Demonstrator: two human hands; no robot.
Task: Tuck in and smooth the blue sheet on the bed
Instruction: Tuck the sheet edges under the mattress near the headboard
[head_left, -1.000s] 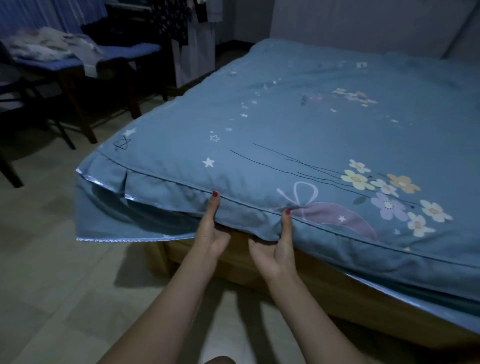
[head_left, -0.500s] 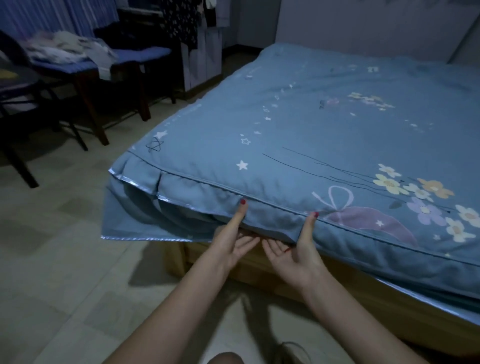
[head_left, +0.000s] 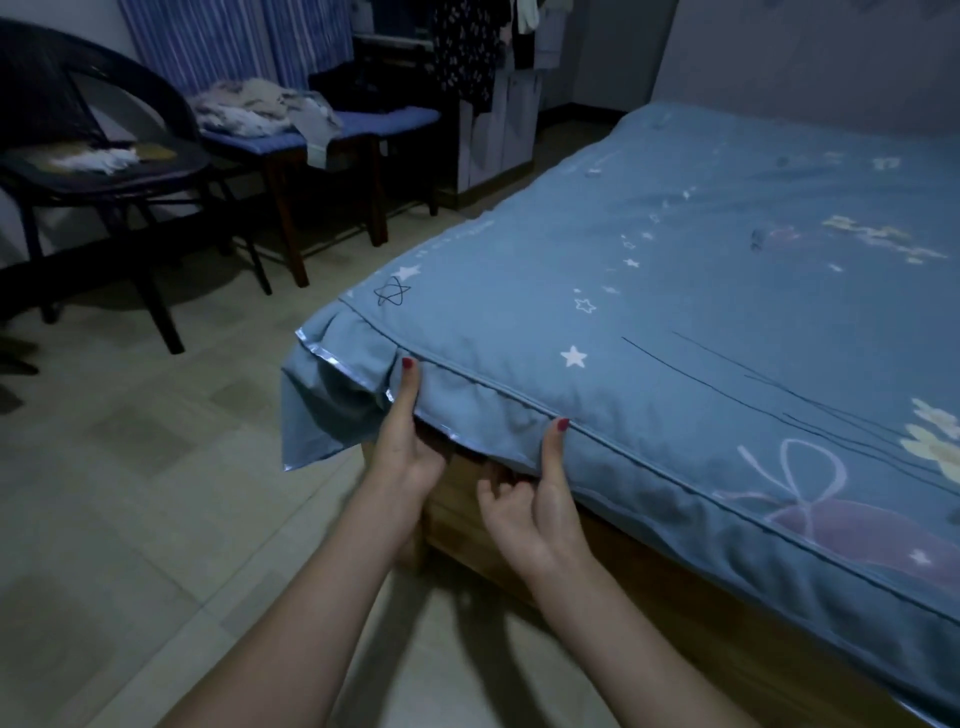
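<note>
The blue sheet (head_left: 675, 291), printed with stars and flowers, covers the mattress on a wooden bed frame (head_left: 691, 618). Its skirt hangs loose at the near left corner (head_left: 322, 415). My left hand (head_left: 405, 447) pinches the skirt edge close to that corner, thumb up on the side, fingers hidden under the fabric. My right hand (head_left: 540, 499) grips the hem a little to the right, thumb pressed on the piped seam, fingers curled beneath the edge.
A dark round chair (head_left: 98, 161) stands at the left. A blue-cushioned wooden bench (head_left: 332, 135) with piled clothes is behind it. Hanging clothes and a cabinet (head_left: 493, 104) sit at the back. Tiled floor (head_left: 130, 519) lies beside the bed.
Both hands have shifted left along the bed's edge toward the corner, still at the sheet's hem. The view has swung left, showing more of the chair and bench.
</note>
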